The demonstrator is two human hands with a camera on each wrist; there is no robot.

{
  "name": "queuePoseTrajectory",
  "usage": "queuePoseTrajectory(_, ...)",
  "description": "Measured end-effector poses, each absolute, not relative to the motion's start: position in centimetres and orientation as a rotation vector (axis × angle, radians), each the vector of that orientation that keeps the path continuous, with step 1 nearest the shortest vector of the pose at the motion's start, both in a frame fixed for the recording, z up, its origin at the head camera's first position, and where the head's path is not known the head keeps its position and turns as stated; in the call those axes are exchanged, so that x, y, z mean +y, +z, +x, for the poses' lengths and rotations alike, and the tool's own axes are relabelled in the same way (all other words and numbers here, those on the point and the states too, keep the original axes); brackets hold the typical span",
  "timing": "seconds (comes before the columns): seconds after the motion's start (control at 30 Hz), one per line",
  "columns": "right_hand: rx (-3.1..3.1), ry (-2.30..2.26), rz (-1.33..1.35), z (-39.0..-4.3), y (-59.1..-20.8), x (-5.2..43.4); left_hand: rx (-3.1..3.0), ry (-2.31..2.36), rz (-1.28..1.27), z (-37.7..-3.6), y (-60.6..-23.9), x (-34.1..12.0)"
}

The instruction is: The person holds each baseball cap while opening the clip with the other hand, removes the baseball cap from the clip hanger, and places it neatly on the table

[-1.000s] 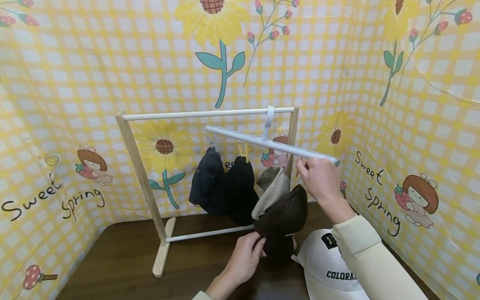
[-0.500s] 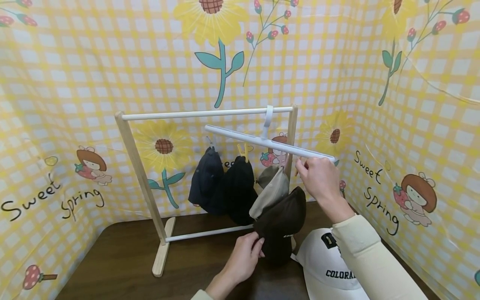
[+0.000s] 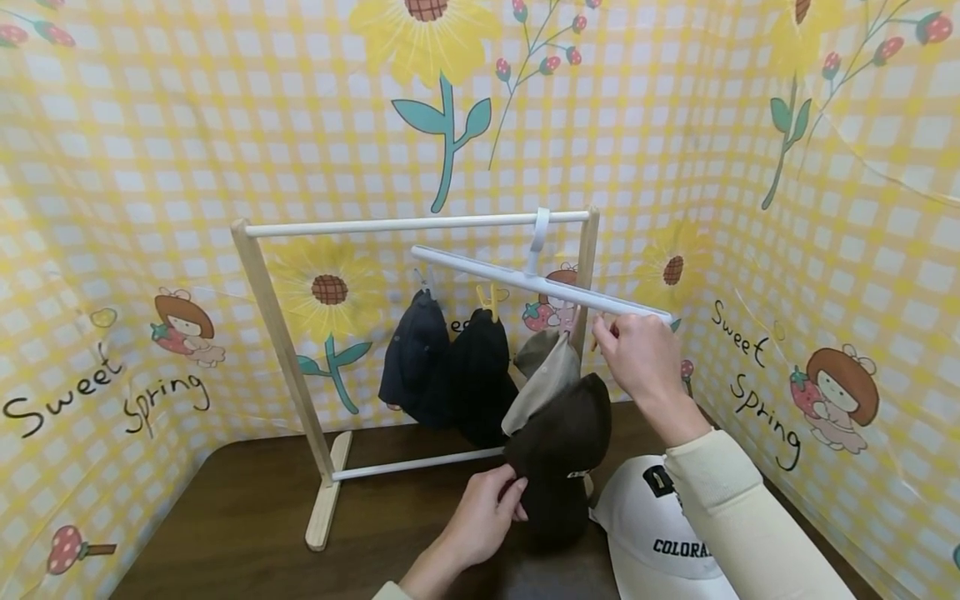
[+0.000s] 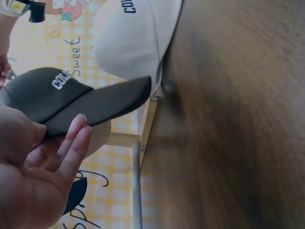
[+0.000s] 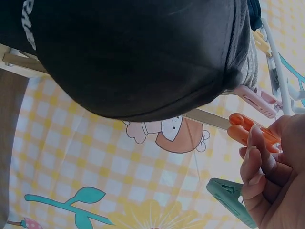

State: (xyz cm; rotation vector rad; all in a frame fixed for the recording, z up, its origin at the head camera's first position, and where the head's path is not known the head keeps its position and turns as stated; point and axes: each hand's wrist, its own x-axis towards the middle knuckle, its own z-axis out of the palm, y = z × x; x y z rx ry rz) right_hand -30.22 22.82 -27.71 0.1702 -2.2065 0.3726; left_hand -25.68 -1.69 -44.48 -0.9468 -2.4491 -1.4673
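In the head view my left hand [image 3: 483, 518] pinches the brim of a dark brown cap [image 3: 566, 433], thumb on one side and fingers on the other. The cap hangs crown-up from that grip, below the right end of a white clothes hanger [image 3: 480, 267]. My right hand [image 3: 641, 358] is at that end, with an orange clothespin [image 5: 238, 128] pinched between thumb and fingers in the right wrist view. Its tips point toward the cap's crown, with a gap between. A green clothespin [image 5: 231, 200] sits beside the fingers. A pink clothespin [image 5: 257, 101] holds a beige cap [image 3: 546, 383].
The hanger hooks over the top bar of a wooden rack [image 3: 405, 225] and tilts down to the right. A navy cap [image 3: 416, 358] and a black cap [image 3: 480, 375] hang from it by clothespins. A white cap [image 3: 663, 517] lies on the brown table [image 3: 225, 533], front right.
The dark brown cap has shifted slightly down and left in my left hand, a little farther from my right hand. My right hand keeps its place at the hanger's end.
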Motion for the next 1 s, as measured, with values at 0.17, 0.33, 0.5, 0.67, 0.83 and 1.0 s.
queuePoseTrajectory(0.17, -2.183, 0.367, 0.180, -30.3, -27.7, 22.9, -2.495, -1.522, -0.937, -25.3, -44.3, -2.5)
queuePoseTrajectory(0.33, -2.181, 0.370, 0.177, -30.4, -27.8, 23.0, -2.491, -1.578, -0.975, -24.9, -44.4, -3.1)
queuePoseTrajectory(0.5, -2.167, 0.371, 0.180, -30.4, -27.8, 23.0, -2.509, -1.650, -0.979, -24.9, -44.8, -3.8)
queuePoseTrajectory(0.67, -2.170, 0.381, 0.177, -30.4, -27.8, 22.8, -2.572, -1.774, -0.964, -25.0, -44.9, -4.6)
queuePoseTrajectory(0.83, -2.174, 0.384, 0.175, -30.4, -27.8, 22.8, -2.605, -1.991, -0.928, -24.9, -45.1, -5.2)
queuePoseTrajectory(1.0, -2.181, 0.380, 0.172, -30.4, -27.9, 22.8, -2.651, -2.179, -0.852, -24.6, -45.4, -5.8)
